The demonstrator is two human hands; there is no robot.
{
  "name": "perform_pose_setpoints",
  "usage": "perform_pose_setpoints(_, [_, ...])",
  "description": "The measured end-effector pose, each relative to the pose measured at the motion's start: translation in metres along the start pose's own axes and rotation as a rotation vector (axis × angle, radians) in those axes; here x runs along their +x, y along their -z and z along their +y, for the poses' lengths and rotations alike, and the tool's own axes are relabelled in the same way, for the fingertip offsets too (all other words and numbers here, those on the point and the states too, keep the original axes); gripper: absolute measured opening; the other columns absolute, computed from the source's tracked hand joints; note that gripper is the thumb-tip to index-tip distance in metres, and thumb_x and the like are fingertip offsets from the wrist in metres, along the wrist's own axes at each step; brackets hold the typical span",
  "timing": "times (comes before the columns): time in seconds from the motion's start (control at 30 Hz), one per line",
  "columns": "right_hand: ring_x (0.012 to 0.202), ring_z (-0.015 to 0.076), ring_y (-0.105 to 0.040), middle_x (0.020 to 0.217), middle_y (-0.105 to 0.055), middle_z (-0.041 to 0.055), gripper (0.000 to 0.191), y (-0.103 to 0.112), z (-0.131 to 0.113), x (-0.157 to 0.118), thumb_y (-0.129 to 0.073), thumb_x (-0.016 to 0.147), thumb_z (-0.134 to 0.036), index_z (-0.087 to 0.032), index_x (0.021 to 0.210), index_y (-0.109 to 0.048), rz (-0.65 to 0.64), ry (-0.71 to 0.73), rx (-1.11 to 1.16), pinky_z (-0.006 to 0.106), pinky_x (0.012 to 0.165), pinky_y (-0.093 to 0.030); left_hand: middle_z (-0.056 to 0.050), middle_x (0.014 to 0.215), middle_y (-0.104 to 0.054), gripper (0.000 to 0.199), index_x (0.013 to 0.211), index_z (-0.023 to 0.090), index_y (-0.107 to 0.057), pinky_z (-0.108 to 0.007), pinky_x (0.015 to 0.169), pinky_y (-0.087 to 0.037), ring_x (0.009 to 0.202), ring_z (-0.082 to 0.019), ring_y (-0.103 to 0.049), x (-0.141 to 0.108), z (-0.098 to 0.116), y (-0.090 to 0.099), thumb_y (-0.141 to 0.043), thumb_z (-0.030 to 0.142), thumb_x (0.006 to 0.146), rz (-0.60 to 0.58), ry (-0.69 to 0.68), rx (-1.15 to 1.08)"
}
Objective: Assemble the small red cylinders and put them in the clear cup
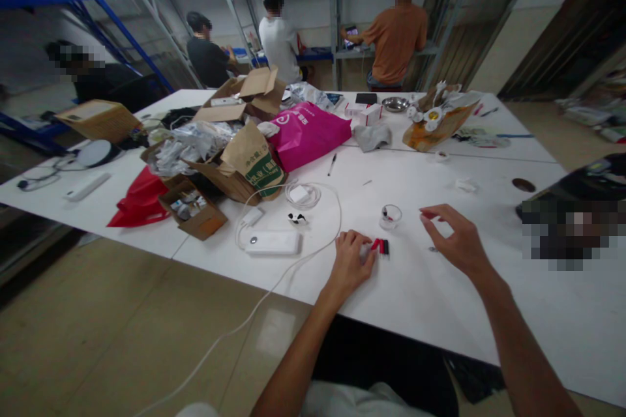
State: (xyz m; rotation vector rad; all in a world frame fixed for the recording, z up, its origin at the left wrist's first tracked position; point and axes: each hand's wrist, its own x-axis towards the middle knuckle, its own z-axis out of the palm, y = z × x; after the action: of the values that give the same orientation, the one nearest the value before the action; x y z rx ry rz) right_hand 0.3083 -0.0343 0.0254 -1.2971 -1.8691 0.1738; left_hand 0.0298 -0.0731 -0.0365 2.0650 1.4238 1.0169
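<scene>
My left hand [352, 259] rests on the white table with its fingers curled. Its thumb and fingertips meet the left end of a short row of small red pieces [381, 245]. Next to these lies a small black piece [386, 247]; thin metal ends seem to stick out toward me. My right hand [454, 238] is raised over the table, thumb and forefinger brought together in a pinch. Whatever is between those tips is too small to make out. Between both hands, a bit farther off, stands a small clear cup [390, 216] with tiny dark and red bits inside.
A white power bank [272, 242], a coiled white cable [313, 195] and a black-and-white item [297, 218] lie left. Behind are open cardboard boxes [198, 212], a pink bag [310, 135] and a metal bowl [395, 103]. A dark bag [581, 189] sits right. Several people face shelves beyond.
</scene>
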Motion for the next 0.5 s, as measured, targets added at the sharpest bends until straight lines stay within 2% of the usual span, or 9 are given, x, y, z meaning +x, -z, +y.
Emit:
perform_pose_setpoints(0.1, [0.096,0.0292,-0.073,0.109,-0.078,0.0098,0.024,0.012,0.022,-0.036,-0.07,0.101,-0.046,-0.026,0.114,-0.073,-0.024,-0.063,-0.001,0.049,0.088,-0.06,-0.009,0.112,-0.067,0.017,0.105,0.025,-0.068,-0.056,0.104,-0.049,0.112,-0.031,-0.061,0.001,0.001,-0.002,-0.077,0.02,0.091,0.007,0.006,0.017])
perform_pose_setpoints(0.23, [0.107,0.0316,-0.073,0.112,-0.077,0.0096,0.027,0.007,0.042,-0.071,-0.074,0.098,-0.05,-0.027,0.112,-0.074,-0.041,-0.095,0.01,0.054,0.099,-0.058,-0.01,0.111,-0.066,0.018,0.102,0.023,-0.067,-0.055,0.106,-0.048,0.111,-0.031,-0.059,0.003,0.002,-0.004,-0.075,0.017,0.087,0.009,0.015,0.041])
perform_pose_setpoints(0.4, [0.105,0.0309,-0.072,0.109,-0.077,0.0084,0.025,-0.009,0.054,-0.081,-0.072,0.1,-0.051,-0.027,0.101,-0.076,-0.02,-0.08,-0.012,0.056,0.099,-0.055,-0.009,0.111,-0.064,0.017,0.101,0.023,-0.067,-0.053,0.105,-0.05,0.112,-0.03,-0.057,0.003,0.002,-0.005,-0.075,0.017,0.088,0.04,0.024,0.055])
perform_pose_setpoints(0.5, [0.103,0.0306,-0.072,0.106,-0.077,0.0077,0.023,-0.011,0.054,-0.08,-0.072,0.101,-0.049,-0.027,0.097,-0.077,0.009,-0.076,-0.021,0.056,0.099,-0.054,-0.009,0.111,-0.064,0.013,0.102,0.022,-0.068,-0.052,0.106,-0.049,0.111,-0.029,-0.058,0.003,0.003,-0.004,-0.074,0.018,0.091,0.042,0.025,0.033])
